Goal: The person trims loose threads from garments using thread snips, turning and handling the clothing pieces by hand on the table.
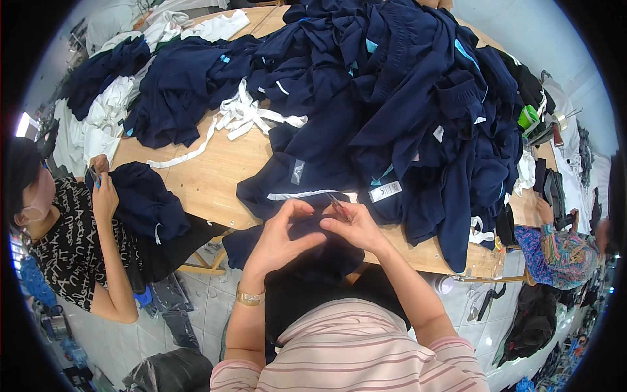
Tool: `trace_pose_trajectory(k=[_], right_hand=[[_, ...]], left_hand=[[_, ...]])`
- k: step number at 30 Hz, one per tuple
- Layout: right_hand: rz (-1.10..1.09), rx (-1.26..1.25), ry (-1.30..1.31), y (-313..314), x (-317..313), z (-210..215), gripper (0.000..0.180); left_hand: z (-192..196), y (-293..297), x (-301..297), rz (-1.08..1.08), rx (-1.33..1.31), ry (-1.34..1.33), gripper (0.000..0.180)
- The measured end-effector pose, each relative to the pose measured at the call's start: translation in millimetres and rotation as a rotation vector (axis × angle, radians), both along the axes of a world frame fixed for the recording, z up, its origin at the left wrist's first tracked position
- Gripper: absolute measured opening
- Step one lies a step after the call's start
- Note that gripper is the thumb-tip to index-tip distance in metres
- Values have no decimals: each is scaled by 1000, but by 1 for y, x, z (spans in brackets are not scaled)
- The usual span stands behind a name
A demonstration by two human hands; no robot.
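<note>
My right hand (354,228) is closed on a small pair of thread snips (339,208) with reddish handles, its blades pointing up and left. To its left, my left hand (282,236) is curved, with thumb and forefinger apart. Dark cloth shows between them, and its other fingers are partly hidden. A navy garment (330,258) lies under both hands and hangs over the table edge toward my lap. Just beyond my fingers, a navy piece with a white strip (297,195) along its edge rests on the table.
A big heap of navy garments (398,98) covers much of the wooden table (202,173). White tape (245,111) lies tangled to the left. At left, a co-worker (85,242) handles a navy garment (147,193). Another person (562,255) is at right, near a green cup-like object (528,117).
</note>
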State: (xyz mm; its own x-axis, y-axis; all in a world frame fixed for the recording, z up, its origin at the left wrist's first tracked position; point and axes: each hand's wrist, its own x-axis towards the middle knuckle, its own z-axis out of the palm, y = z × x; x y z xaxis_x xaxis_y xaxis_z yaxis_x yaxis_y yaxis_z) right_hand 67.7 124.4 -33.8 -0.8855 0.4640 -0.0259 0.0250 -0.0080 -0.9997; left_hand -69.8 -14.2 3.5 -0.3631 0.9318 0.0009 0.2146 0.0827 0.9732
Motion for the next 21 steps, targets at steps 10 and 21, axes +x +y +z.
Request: trace_pose_trajectory(k=[10, 21], right_hand=[[-27, 5, -37, 1, 4, 3, 24], [-34, 128, -45, 1, 6, 3, 31]], left_hand=[[13, -3, -1, 104, 73, 278, 13], [13, 1, 3, 114, 66, 356, 7]])
